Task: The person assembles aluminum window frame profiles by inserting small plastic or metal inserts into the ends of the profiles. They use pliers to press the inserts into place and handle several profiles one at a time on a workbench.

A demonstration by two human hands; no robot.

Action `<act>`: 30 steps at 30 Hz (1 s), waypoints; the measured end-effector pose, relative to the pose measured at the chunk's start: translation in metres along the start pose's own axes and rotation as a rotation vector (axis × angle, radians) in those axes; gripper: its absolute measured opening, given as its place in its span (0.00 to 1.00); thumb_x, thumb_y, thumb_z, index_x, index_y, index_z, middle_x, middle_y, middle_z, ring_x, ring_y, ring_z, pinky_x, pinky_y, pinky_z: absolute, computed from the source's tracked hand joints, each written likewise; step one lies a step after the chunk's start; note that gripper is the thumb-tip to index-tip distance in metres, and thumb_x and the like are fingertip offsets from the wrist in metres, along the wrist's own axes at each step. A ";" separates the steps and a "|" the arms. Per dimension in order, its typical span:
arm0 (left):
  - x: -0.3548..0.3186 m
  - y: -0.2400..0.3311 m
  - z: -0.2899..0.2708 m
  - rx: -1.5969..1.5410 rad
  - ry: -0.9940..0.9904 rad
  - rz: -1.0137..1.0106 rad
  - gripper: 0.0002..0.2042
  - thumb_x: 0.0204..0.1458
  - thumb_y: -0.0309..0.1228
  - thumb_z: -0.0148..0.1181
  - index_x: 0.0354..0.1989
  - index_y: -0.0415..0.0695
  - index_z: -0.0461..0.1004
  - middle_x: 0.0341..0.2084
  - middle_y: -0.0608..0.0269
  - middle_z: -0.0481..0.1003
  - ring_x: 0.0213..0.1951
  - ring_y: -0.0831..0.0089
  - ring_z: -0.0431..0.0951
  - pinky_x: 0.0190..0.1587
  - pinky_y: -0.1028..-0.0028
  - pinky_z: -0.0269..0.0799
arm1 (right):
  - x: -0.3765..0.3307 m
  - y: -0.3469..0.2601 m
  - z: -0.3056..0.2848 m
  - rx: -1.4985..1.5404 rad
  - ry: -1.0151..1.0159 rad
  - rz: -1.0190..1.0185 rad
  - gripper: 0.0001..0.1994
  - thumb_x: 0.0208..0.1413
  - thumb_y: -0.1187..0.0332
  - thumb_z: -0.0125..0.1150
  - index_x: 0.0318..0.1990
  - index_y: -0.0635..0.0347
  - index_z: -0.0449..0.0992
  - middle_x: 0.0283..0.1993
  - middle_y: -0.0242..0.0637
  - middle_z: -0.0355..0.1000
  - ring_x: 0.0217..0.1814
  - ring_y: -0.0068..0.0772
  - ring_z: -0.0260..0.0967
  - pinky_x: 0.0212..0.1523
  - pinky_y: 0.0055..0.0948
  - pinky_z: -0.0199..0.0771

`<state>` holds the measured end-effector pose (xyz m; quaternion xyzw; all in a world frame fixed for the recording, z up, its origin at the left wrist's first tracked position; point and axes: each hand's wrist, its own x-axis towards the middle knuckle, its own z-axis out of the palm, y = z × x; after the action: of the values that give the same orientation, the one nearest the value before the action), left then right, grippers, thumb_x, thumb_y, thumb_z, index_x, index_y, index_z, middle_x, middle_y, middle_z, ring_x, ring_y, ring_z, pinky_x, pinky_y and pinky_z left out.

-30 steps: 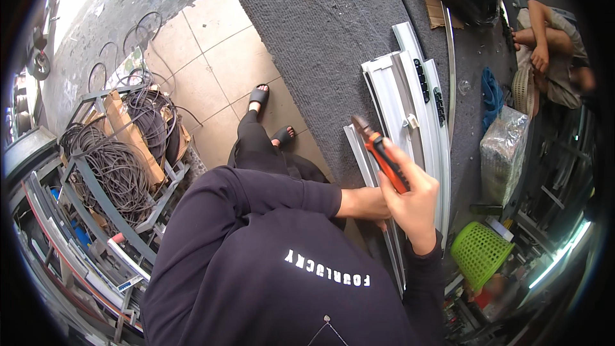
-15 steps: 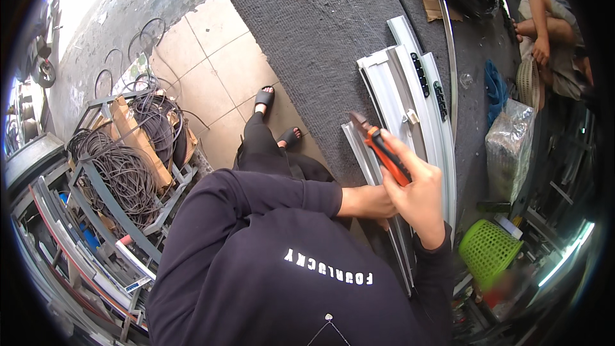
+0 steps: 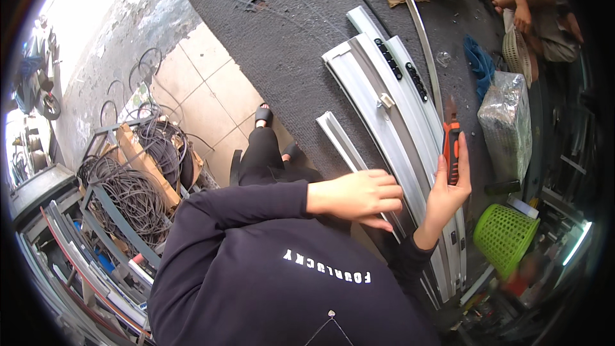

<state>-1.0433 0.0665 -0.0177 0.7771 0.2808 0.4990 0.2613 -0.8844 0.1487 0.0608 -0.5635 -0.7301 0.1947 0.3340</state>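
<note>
My right hand (image 3: 450,195) grips a pair of pliers (image 3: 452,147) by their orange and black handles, jaws pointing away from me. The pliers are over the right edge of the long white and grey metal profiles (image 3: 366,67). My left hand (image 3: 360,195) is palm down above the near part of a narrow profile (image 3: 341,140), with loosely bent fingers and nothing visible in them. A small cream-coloured piece (image 3: 386,100) rests on the wide profiles. Two black strips with small fittings (image 3: 388,59) lie along them, further right.
A grey carpet (image 3: 282,38) lies under the profiles. At left, coiled cables (image 3: 128,195) fill a metal frame. To the right are a plastic-wrapped block (image 3: 505,125), a green basket (image 3: 506,238) and a blue cloth (image 3: 478,64). Another person (image 3: 538,6) sits at the far right.
My right hand has swung the pliers to the right, away from the narrow profile. My left hand has come out from beneath the right wrist and moved forward. The view has shifted.
</note>
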 end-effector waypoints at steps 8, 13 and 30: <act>0.051 -0.052 -0.121 0.507 -0.095 -0.238 0.27 0.43 0.32 0.72 0.56 0.54 0.74 0.46 0.65 0.72 0.47 0.63 0.74 0.49 0.66 0.72 | -0.043 0.029 -0.018 -0.455 -0.059 0.189 0.29 0.48 0.71 0.72 0.61 0.50 0.75 0.63 0.42 0.65 0.65 0.50 0.60 0.63 0.45 0.63; 0.071 -0.098 -0.138 0.426 -0.333 -0.146 0.16 0.47 0.36 0.70 0.46 0.53 0.81 0.41 0.68 0.74 0.44 0.65 0.75 0.47 0.68 0.73 | -0.030 -0.017 0.023 -0.120 0.156 0.260 0.19 0.54 0.69 0.69 0.54 0.58 0.78 0.58 0.44 0.71 0.59 0.49 0.66 0.62 0.43 0.64; 0.040 -0.081 -0.188 -0.159 -0.149 -0.126 0.15 0.38 0.23 0.76 0.34 0.42 0.76 0.33 0.62 0.82 0.35 0.67 0.83 0.40 0.72 0.77 | -0.048 -0.119 0.146 1.184 0.387 0.559 0.12 0.64 0.73 0.61 0.52 0.69 0.78 0.43 0.39 0.79 0.42 0.25 0.77 0.46 0.25 0.78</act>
<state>-1.2169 0.1756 0.0204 0.7697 0.2681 0.4431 0.3731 -1.0627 0.0820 0.0240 -0.4782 -0.2546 0.5358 0.6477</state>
